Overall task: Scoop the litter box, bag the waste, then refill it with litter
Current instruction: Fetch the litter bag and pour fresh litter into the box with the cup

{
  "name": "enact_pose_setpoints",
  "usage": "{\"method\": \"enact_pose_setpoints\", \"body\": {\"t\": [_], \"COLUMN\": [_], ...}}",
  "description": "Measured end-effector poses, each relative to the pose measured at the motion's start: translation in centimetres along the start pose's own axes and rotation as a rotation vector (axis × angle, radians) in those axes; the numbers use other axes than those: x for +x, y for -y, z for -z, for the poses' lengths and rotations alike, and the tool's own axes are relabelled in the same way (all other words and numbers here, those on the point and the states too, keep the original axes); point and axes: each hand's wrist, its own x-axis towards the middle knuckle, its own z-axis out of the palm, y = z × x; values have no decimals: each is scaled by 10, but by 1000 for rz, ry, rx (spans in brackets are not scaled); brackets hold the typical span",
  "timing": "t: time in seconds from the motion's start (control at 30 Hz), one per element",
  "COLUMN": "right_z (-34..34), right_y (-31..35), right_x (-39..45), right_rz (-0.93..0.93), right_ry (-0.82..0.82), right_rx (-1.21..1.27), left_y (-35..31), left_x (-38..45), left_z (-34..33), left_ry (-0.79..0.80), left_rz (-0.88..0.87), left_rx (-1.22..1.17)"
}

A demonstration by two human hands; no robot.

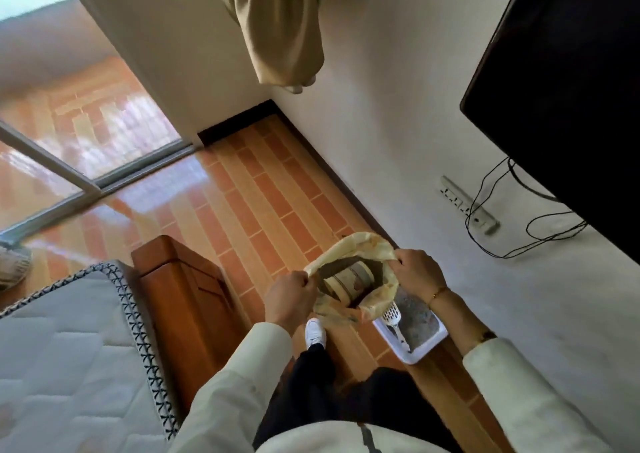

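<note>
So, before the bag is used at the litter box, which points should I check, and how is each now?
1. Both hands grip the bag rim, left hand and right hand: ok.
2. Bag mouth held open: ok.
3. Round container inside bag, what it holds: cannot tell.
4. Scoop lies in litter box, within reach: ok.
5. Waste already scooped out: cannot tell.
</note>
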Motion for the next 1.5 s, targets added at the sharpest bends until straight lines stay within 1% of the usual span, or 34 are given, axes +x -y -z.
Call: {"method": "enact_pose_setpoints", "body": {"t": [0.1,0.23,0.37,0.47,0.6,0.73,1.0,1.13,1.23,1.33,1.4,1.5], "right_z": [0,-4,-21,-50,-113,-196,-353,-408,-435,-452,-460,-470], "right_y": [12,16,2,-19,-56,-103,-197,-230,-248,-266,-274,-275], "right_x": [42,98,164,219,292,364,487,528,540,544,543,536], "right_rz": [-59,-88,-97,-87,-83,-83,-58,-23,10,44,73,132], "right_ry": [0,-12,-5,-13,-15,-2,16,-35,-91,-170,-217,-273], "right_rx": [16,17,-30,-65,-76,-77,-139,-160,-190,-166,-166,-231], "left_y": [-4,-8,-2,10,39,81,176,212,231,237,236,238], "left_x": [54,122,192,246,319,394,531,572,581,581,582,581], "left_z": [13,12,-15,-49,-111,-190,-341,-402,-435,-456,-463,-469], "left_ry": [43,53,55,42,23,17,21,-25,-56,-83,-97,-118], "left_rz": [-23,-44,-59,-95,-108,-102,-192,-249,-314,-383,-397,-427], "left_rx": [23,78,68,87,81,66,70,87,77,42,37,111]}}
